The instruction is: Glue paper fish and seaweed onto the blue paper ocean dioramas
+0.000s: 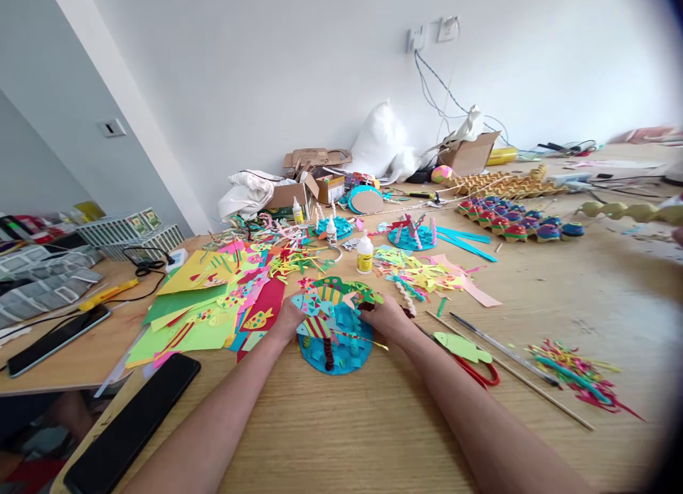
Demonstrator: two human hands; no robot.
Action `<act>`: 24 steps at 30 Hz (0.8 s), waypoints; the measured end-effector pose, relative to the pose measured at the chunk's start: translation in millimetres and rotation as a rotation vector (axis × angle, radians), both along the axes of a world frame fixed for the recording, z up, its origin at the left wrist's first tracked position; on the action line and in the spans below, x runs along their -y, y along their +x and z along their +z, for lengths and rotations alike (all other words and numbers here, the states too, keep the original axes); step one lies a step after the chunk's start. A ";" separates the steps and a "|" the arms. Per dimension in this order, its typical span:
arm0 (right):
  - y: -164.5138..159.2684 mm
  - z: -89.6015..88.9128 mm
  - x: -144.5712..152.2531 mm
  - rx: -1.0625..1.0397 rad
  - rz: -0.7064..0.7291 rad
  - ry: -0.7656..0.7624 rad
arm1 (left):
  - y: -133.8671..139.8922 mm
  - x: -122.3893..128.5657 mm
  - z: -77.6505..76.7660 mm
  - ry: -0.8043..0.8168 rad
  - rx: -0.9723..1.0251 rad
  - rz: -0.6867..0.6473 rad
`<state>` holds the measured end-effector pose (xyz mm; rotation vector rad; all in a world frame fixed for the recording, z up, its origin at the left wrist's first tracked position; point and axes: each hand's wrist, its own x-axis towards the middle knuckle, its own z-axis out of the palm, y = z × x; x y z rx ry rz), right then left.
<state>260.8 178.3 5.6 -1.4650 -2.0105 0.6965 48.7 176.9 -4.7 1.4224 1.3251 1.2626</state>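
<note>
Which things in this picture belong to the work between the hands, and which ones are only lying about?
Likely belonging to the work:
- blue disc with paper fish, between left hand and right hand
- glue bottle
- scissors
- coloured sheets

Probably just lying about:
- near black phone
- big white bag
- cardboard boxes

A blue paper fish (314, 305) hid the fingertips of the left hand (291, 314); those of the right hand (386, 314) were lost behind the paper craft (346, 355). A pale green fish cutout (462, 346) partly covered the red-handled scissors (474, 375). The foremost glue bottle (364, 255) bore illegibly small print.
</note>
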 end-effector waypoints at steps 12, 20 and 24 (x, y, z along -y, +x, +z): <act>-1.2 7.9 3.2 0.037 -0.005 -0.012 | -1.3 1.6 -2.8 0.018 -0.032 -0.023; 0.4 8.3 2.5 0.057 -0.004 -0.011 | 2.7 6.2 -0.5 -0.012 -0.004 0.007; 1.4 9.0 2.7 0.054 0.011 -0.009 | 2.6 7.0 -0.2 -0.028 0.006 0.007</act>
